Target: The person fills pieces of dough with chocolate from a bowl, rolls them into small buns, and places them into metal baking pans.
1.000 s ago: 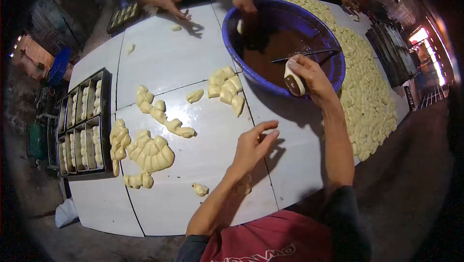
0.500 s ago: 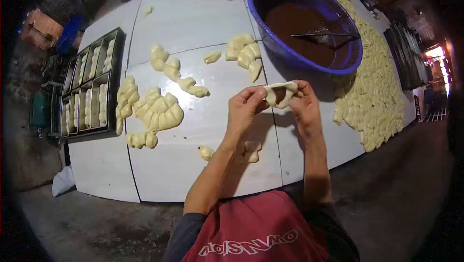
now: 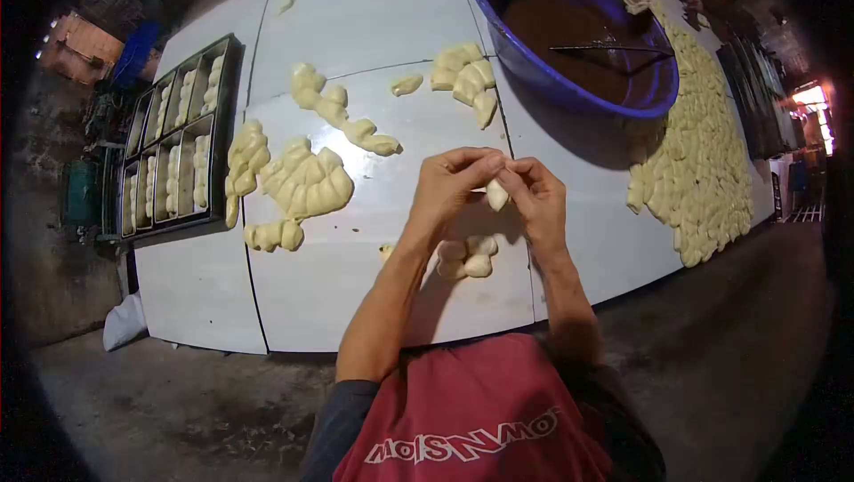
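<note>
The small pale dough piece (image 3: pixel 496 196) is mostly hidden between the fingertips of the left hand (image 3: pixel 449 181) and right hand (image 3: pixel 536 200), both pinched closed on it above the white panelled table (image 3: pixel 356 24). Beneath the wrists lie smooth rounded dough lumps (image 3: pixel 470 258). The round blue plastic basin (image 3: pixel 527 64) of glossy brown filling (image 3: pixel 569 20) is cut off at the top; bare tabletop separates it from the hands.

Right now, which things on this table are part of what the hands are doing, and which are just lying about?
In use: left hand and right hand pinching a dough piece; shaped pieces beneath them; probably the blue basin of brown filling.
Lying about: dough heaps, filled tray, white bundle on the floor.
</note>
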Demonstrator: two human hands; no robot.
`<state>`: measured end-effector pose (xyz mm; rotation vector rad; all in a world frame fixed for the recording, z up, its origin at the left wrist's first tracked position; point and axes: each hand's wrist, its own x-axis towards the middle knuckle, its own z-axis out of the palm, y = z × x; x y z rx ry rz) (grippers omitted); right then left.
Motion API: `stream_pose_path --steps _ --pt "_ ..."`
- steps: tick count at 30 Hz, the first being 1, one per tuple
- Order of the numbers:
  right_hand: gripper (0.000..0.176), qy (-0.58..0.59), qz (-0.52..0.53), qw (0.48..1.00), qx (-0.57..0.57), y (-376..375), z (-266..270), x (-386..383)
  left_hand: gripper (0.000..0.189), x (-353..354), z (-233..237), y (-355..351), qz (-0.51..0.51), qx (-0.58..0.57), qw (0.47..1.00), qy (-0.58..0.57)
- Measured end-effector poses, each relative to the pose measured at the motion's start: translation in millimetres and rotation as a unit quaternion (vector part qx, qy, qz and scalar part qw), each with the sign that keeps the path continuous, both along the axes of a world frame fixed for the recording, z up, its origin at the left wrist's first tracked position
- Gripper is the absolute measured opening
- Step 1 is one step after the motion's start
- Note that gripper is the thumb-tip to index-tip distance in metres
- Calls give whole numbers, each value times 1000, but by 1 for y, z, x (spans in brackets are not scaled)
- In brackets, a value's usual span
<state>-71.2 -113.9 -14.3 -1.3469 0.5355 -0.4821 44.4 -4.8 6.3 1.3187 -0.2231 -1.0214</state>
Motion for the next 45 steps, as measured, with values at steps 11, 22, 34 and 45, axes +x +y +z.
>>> stream_pose_path --steps 11,22,34,45 --pt "26 -120 -9 956 -268 -5 -1 -13 28 -5 -2 15 -47 -96 993 -56" --pt "18 -36 -94 927 -362 3 -19 -19 26 -31 -10 21 -85 -58 990 -99" --pt "16 82 77 993 42 4 -15 -108 47 -47 -22 54 -115 22 952 -282" --pt "21 224 143 868 -419 19 -30 -107 42 -59 -52 58 -203 50 775 -597"
